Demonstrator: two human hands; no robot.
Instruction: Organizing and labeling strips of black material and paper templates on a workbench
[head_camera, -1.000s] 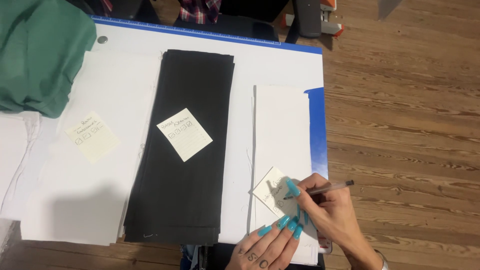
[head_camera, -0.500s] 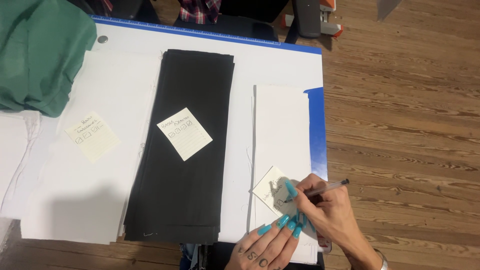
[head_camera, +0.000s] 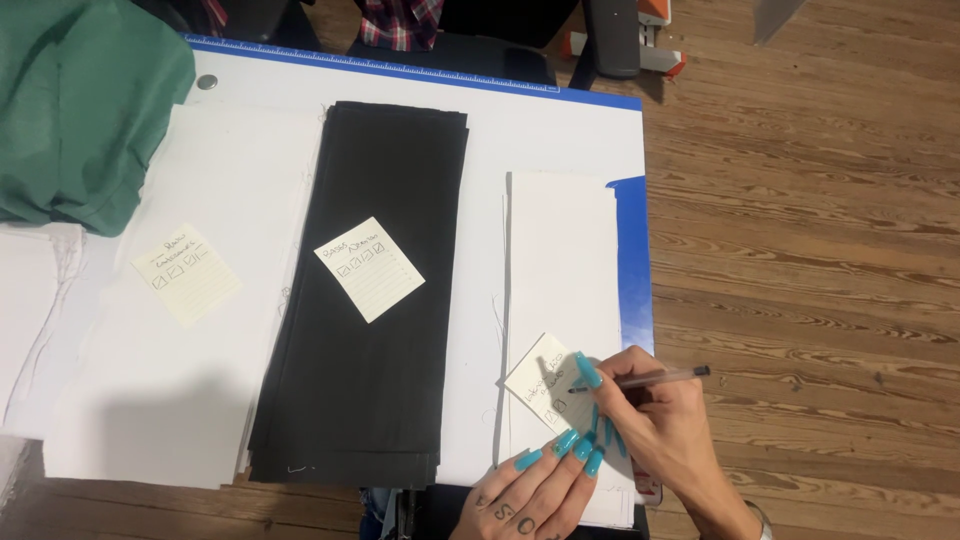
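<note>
- Pale yellow lined sticky note (head_camera: 548, 384) lying on narrow white fabric stack (head_camera: 558, 270), at table's right edge; few marks on it so far, writing likely unfinished.
- Right hand (head_camera: 668, 428) pinched closed around clear ballpoint pen (head_camera: 640, 379), tip on note.
- Left hand (head_camera: 535, 492) holding nothing, fingers flat beside note.
- Notes on black fabric stack (head_camera: 375, 290) and wide white stack (head_camera: 190, 330) already written and ticked.

Three sticky notes: one (head_camera: 186, 273) on the left white stack (head_camera: 170, 400), one (head_camera: 369, 268) on the black stack (head_camera: 365, 400), one (head_camera: 545, 382) on the right white stack (head_camera: 560, 260). Three flat stacks of fabric in all, two white and one black. One green cloth (head_camera: 80, 110) lies bunched at the corner. One pen (head_camera: 650, 378). Two hands, left (head_camera: 530, 495) and right (head_camera: 665, 430). One desk (head_camera: 560, 125).
</note>
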